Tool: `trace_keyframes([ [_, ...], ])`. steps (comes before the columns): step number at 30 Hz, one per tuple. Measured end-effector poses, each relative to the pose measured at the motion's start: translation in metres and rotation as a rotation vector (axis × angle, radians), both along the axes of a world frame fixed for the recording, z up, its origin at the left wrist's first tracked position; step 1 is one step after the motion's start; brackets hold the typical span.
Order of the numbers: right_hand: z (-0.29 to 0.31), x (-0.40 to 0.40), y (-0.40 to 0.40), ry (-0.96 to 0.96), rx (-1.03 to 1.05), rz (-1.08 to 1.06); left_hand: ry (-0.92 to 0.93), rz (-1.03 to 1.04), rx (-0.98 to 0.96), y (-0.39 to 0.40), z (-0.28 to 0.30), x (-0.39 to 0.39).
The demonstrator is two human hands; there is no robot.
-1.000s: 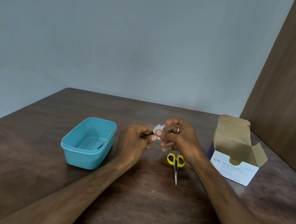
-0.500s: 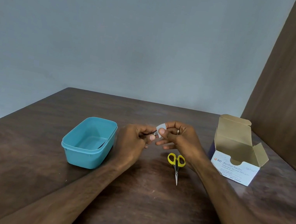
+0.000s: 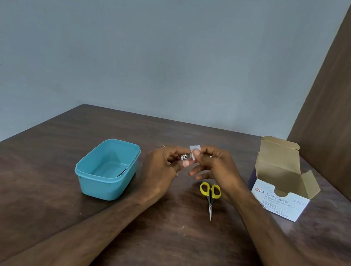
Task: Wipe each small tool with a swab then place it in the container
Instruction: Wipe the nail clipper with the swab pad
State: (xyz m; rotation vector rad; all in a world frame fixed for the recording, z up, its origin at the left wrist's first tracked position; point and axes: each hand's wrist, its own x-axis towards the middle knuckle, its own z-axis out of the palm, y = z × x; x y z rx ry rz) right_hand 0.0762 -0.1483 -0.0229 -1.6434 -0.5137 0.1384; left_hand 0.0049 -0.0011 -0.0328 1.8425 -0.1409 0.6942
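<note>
With the left hand pinching the small metal tool right of the teal container, the right hand, pinching the swab, should likely rub every face.

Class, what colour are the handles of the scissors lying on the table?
Yellow; the scissors show clearly in the head view.

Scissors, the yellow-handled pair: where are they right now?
In the head view the scissors lie on the table, right of centre, just below the right hand, between the teal container and the swab box.
</note>
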Motion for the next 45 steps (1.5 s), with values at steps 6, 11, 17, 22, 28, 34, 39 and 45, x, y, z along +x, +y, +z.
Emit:
trace_keyframes([
  [6, 0.002, -0.001, -0.003, -0.017, -0.037, 0.086, 0.017, -0.032, -0.105, 0.002, 0.0, 0.002],
  [11, 0.002, 0.001, -0.006, -0.075, -0.071, 0.149, 0.035, -0.081, -0.155, 0.004, 0.0, 0.003],
  [17, -0.002, 0.001, 0.0, -0.183, -0.07, 0.163, 0.043, -0.055, -0.148, 0.007, 0.0, 0.005],
  [22, -0.007, 0.003, 0.004, -0.259, -0.109, 0.11, 0.064, -0.043, -0.162, 0.007, -0.001, 0.007],
  [28, -0.007, 0.004, 0.002, -0.251, -0.114, 0.078, 0.065, -0.128, -0.106, 0.002, -0.003, 0.004],
  [34, 0.003, -0.003, 0.0, -0.131, 0.022, 0.105, 0.031, -0.052, -0.173, 0.005, -0.001, 0.005],
  [39, 0.003, -0.005, 0.001, -0.154, 0.019, 0.092, 0.036, -0.031, -0.214, 0.006, -0.001, 0.006],
  [45, 0.002, -0.005, 0.0, -0.175, -0.04, 0.071, 0.026, -0.04, -0.121, 0.006, -0.001, 0.005],
])
